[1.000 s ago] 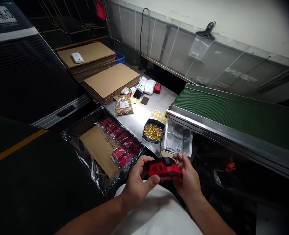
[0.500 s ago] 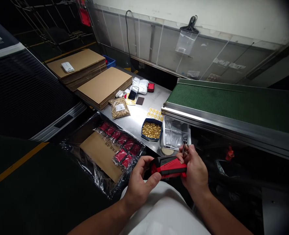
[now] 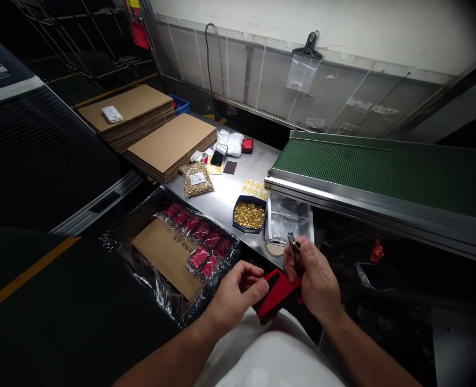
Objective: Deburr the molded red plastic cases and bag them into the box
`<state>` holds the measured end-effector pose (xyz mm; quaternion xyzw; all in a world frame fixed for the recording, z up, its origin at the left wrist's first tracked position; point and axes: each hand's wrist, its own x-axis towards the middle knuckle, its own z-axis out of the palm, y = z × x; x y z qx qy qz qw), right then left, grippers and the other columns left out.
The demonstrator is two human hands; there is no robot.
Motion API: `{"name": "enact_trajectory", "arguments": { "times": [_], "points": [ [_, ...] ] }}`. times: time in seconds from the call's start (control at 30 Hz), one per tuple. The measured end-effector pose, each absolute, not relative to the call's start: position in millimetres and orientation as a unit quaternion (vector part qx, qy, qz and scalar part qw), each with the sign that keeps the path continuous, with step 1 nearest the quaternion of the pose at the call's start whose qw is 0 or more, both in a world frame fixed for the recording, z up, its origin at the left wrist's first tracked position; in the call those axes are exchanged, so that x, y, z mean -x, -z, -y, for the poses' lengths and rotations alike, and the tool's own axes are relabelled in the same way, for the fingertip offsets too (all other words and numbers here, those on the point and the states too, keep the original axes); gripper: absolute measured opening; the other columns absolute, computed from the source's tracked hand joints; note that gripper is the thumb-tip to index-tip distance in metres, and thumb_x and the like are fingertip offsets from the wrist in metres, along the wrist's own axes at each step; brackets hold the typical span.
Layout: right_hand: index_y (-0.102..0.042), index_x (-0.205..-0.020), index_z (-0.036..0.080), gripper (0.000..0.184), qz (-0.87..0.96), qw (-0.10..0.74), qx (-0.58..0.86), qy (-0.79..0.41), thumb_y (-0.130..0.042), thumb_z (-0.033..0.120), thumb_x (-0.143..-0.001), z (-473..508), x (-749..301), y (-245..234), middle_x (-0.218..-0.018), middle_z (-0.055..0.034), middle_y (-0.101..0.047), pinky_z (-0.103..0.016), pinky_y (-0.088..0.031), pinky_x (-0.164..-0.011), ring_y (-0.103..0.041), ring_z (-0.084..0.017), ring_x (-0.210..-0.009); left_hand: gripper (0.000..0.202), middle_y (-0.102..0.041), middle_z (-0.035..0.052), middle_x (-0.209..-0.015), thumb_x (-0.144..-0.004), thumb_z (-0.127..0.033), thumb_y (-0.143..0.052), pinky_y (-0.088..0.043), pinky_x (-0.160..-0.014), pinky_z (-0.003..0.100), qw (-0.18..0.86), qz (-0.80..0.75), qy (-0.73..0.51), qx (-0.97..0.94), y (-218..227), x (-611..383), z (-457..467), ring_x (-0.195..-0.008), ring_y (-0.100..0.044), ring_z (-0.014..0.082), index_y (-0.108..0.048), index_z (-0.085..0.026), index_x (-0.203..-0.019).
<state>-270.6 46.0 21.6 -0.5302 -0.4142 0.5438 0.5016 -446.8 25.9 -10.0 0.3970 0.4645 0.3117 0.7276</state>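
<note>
A red-and-black angular case is held low in front of me, tilted, between my two hands. My left hand is closed on its left side, thumb against the case and fingers curled. My right hand grips the right end of the case. Between the thumb and fingers of that same hand is a small shiny metal tool, which looks like nail clippers. Just beyond the hands are a blue tray of small gold-coloured pieces and a grey bin with clear plastic bags in it.
At left, a plastic-lined box holds several bagged red items. Cardboard stacks, a bag of gold pieces, a phone and a sticker sheet lie on the metal table. A green conveyor runs along the right.
The case has turned, its left part dropping towards my lap and showing more red. My right hand, still holding the metal tool, has shifted slightly left.
</note>
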Motion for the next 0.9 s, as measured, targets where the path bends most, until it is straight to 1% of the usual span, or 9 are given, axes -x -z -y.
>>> {"name": "enact_trajectory", "arguments": {
  "times": [0.07, 0.13, 0.23, 0.3, 0.37, 0.43, 0.63, 0.77, 0.9],
  "points": [
    [-0.056, -0.086, 0.019, 0.043, 0.424, 0.476, 0.499, -0.587, -0.041, 0.057, -0.099, -44.6, 272.9, -24.1, -0.061, 0.0017, -0.048, -0.023, -0.034, -0.048, -0.043, -0.01, -0.049, 0.059, -0.062, 0.0144, -0.115, -0.077, -0.057, -0.075, -0.048, -0.087, 0.038, 0.754, -0.432, -0.268, -0.417, 8.8, 450.2, -32.3, -0.1, -0.059, 0.0248, -0.056, -0.014, -0.114],
    [-0.057, -0.086, 0.019, 0.043, 0.429, 0.465, 0.484, -0.605, -0.042, 0.057, -0.098, -43.6, 277.0, -26.0, -0.062, 0.0014, -0.049, -0.024, -0.036, -0.05, -0.044, -0.011, -0.05, 0.063, -0.062, 0.0139, -0.118, -0.076, -0.053, -0.078, -0.047, -0.092, 0.041, 0.767, -0.391, -0.241, -0.449, 4.7, 450.9, -36.8, -0.105, -0.059, 0.0274, -0.055, -0.016, -0.121],
    [-0.058, -0.089, 0.021, 0.038, 0.391, 0.532, 0.513, -0.549, -0.043, 0.054, -0.099, -44.7, 281.3, -25.4, -0.066, -0.0007, -0.058, -0.025, -0.044, -0.057, -0.052, -0.013, -0.056, 0.064, -0.063, 0.0127, -0.119, -0.077, -0.048, -0.079, -0.046, -0.096, 0.045, 0.759, -0.377, -0.248, -0.47, -2.1, 448.4, -37.0, -0.109, -0.06, 0.0293, -0.053, -0.018, -0.126],
    [-0.058, -0.093, 0.021, 0.034, 0.348, 0.601, 0.522, -0.496, -0.044, 0.052, -0.099, -46.0, 279.7, -22.1, -0.077, -0.0034, -0.065, -0.029, -0.052, -0.068, -0.062, -0.017, -0.069, 0.07, -0.062, 0.0115, -0.123, -0.075, -0.046, -0.081, -0.046, -0.099, 0.046, 0.728, -0.406, -0.278, -0.477, -4.6, 447.0, -33.7, -0.111, -0.059, 0.0288, -0.048, -0.021, -0.132],
    [-0.058, -0.097, 0.022, 0.033, 0.333, 0.637, 0.51, -0.473, -0.043, 0.051, -0.1, -45.8, 275.0, -17.8, -0.088, -0.0063, -0.069, -0.039, -0.055, -0.08, -0.067, -0.022, -0.082, 0.077, -0.06, 0.01, -0.127, -0.075, -0.044, -0.082, -0.045, -0.103, 0.046, 0.702, -0.424, -0.309, -0.481, -5.7, 447.0, -29.5, -0.115, -0.058, 0.0273, -0.042, -0.024, -0.137],
    [-0.058, -0.099, 0.022, 0.033, 0.337, 0.637, 0.498, -0.483, -0.042, 0.051, -0.1, -43.7, 270.4, -14.2, -0.092, -0.0083, -0.07, -0.046, -0.056, -0.085, -0.068, -0.025, -0.088, 0.079, -0.06, 0.0087, -0.128, -0.075, -0.042, -0.082, -0.046, -0.104, 0.044, 0.69, -0.428, -0.324, -0.485, -6.9, 447.9, -25.9, -0.117, -0.058, 0.0257, -0.038, -0.026, -0.139],
    [-0.06, -0.101, 0.023, 0.031, 0.35, 0.627, 0.486, -0.498, -0.043, 0.05, -0.1, -38.6, 271.0, -16.3, -0.097, -0.0105, -0.07, -0.05, -0.055, -0.091, -0.068, -0.029, -0.098, 0.078, -0.06, 0.0069, -0.127, -0.076, -0.039, -0.082, -0.049, -0.101, 0.04, 0.675, -0.423, -0.322, -0.511, -13.1, 449.4, -23.3, -0.114, -0.059, 0.0236, -0.038, -0.028, -0.139],
    [-0.061, -0.102, 0.024, 0.031, 0.363, 0.609, 0.472, -0.524, -0.04, 0.047, -0.101, -25.6, 269.5, -35.7, -0.101, -0.0126, -0.07, -0.051, -0.055, -0.09, -0.068, -0.031, -0.097, 0.076, -0.06, 0.0084, -0.126, -0.077, -0.038, -0.081, -0.05, -0.099, 0.039, 0.678, -0.428, -0.326, -0.501, -11.0, 450.0, -26.1, -0.112, -0.06, 0.0241, -0.039, -0.026, -0.138],
    [-0.062, -0.101, 0.026, 0.034, 0.36, 0.575, 0.451, -0.58, -0.04, 0.052, -0.099, -3.7, 257.7, -59.7, -0.096, -0.0143, -0.069, -0.049, -0.059, -0.064, -0.069, -0.033, -0.08, 0.073, -0.06, 0.0084, -0.127, -0.078, -0.036, -0.08, -0.049, -0.101, 0.039, 0.662, -0.45, -0.333, -0.498, -5.8, 453.5, -27.9, -0.114, -0.059, 0.024, -0.04, -0.026, -0.138]
  ]
}}
